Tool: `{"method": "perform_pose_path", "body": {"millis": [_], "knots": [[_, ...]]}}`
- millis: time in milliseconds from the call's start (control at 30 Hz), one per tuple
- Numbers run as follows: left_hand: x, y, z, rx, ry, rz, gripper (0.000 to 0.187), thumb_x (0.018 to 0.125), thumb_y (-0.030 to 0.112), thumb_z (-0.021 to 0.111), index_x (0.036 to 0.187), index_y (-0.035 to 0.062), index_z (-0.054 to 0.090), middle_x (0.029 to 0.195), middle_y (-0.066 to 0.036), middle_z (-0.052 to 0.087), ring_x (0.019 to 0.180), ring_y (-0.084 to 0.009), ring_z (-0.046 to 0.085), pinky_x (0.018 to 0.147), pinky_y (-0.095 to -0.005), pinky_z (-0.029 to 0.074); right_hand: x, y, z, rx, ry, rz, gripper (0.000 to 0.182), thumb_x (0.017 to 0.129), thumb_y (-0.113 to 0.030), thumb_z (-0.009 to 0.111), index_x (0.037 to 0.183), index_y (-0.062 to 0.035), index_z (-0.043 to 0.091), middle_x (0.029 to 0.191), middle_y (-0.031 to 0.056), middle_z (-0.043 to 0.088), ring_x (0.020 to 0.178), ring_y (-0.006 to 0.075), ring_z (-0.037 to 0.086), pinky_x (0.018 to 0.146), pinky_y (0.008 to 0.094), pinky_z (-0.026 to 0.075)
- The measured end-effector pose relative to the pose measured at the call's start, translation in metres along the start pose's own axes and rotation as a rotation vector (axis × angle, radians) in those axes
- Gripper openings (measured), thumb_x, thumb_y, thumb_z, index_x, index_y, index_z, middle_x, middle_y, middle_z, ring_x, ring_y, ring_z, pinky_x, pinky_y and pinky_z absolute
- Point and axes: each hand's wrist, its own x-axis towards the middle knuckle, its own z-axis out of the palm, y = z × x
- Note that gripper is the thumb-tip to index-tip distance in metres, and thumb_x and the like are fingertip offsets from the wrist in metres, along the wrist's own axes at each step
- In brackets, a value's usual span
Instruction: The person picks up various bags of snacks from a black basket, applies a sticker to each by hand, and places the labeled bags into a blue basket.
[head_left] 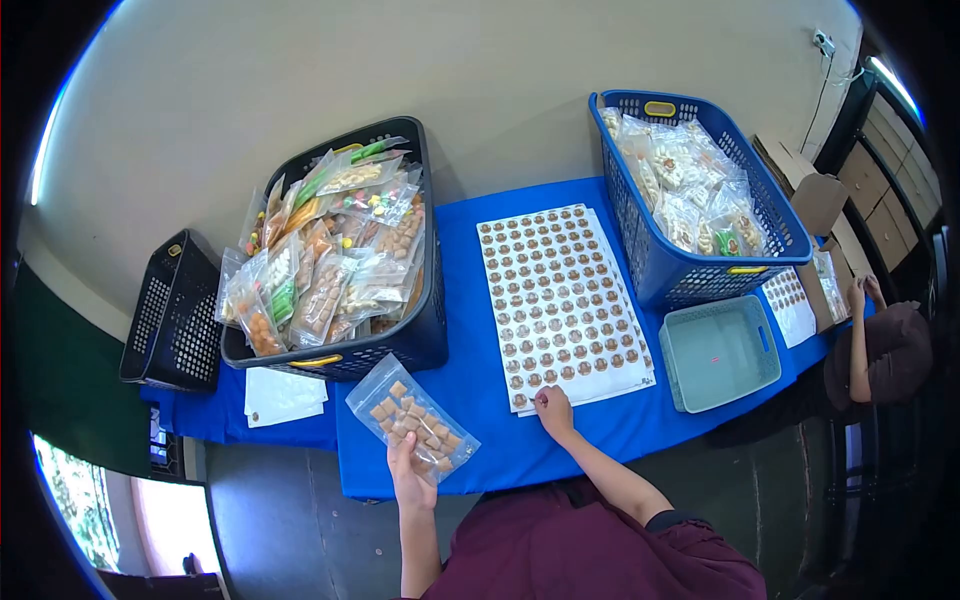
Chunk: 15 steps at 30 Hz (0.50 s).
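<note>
My left hand (408, 472) grips the lower edge of a clear zip bag (378, 388) with brown pillow-shaped snack pieces inside. The bag is tilted and hangs over the front of the blue table. On the sheet of round brown stickers (560, 300), my right hand (555, 410) is closed in a pinch at the bottom row, near the left corner. A sticker there is mostly hidden by my fingertips. To the right along that row, the sheet shows bare white paper. More such sheets lie underneath.
A dark basket (400, 345) heaped with snack bags stands left, a blue basket (690, 262) with bags right. Beside them are a black basket (155, 330), a green tray (765, 385), white sheets (285, 393) and a cardboard box (815, 205). Another person (880, 350) works far right.
</note>
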Motion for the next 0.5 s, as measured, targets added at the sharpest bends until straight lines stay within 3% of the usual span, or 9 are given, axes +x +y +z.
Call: {"method": "perform_pose_path", "body": {"millis": [500], "knots": [[0.000, 0.000, -0.007, 0.032, 0.007, 0.038, 0.040, 0.086, 0.011, 0.047, 0.124, 0.0014, 0.037, 0.115, -0.010, 0.051, 0.104, -0.0213, 0.052, 0.088, -0.0359, 0.045, -0.004, -0.002, 0.003, 0.087, 0.098, -0.070, 0.009, 0.069, -0.002, 0.064, 0.077, 0.0001, 0.060, 0.070, 0.0120, 0.053, 0.062, 0.0236, 0.055, 0.057, 0.0337, 0.045]]}}
